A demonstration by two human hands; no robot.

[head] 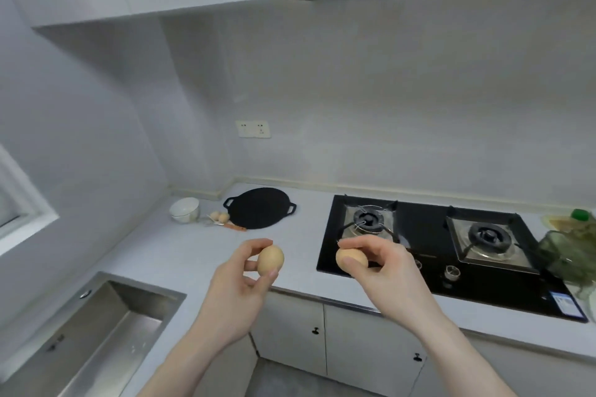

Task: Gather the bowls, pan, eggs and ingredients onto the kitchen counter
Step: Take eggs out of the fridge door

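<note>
step: bringing eggs | L hand (240, 271) holds tan egg (270, 260), R hand (377, 263) holds tan egg no.2 (351, 262) | next: set both softly far left by round black flat pan (259, 208)

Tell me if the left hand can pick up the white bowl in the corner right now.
Probably not as things stand. The left hand already grips an egg, so its fingers are taken. The path along the counter to the white bowl looks free, but the egg would need setting down first.

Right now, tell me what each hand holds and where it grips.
Left hand pinches an egg by its sides; right hand grips another egg around its far end.
</note>
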